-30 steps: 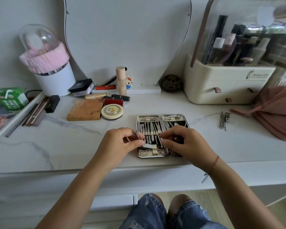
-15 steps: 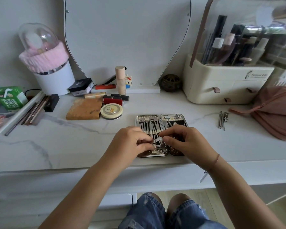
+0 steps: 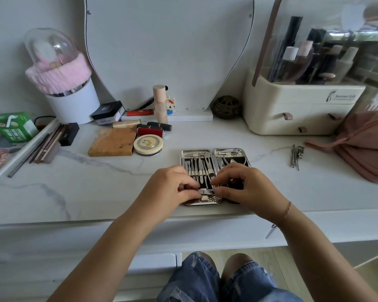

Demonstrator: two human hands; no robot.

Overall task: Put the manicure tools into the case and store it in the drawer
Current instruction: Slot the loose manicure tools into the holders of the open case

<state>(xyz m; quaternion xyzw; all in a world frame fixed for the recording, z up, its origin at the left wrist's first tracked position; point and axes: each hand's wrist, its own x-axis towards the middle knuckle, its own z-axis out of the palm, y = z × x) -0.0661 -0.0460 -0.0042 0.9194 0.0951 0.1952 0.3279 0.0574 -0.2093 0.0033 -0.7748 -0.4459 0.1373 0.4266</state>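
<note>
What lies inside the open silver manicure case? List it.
Open silver manicure case: slim steel tools strapped left, nippers right. Left hand and right hand cover the near end.

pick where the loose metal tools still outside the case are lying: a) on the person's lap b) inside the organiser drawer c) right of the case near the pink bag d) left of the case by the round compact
c, the loose metal tools lie on the countertop to the right of the open case, close to the pink bag.
</note>
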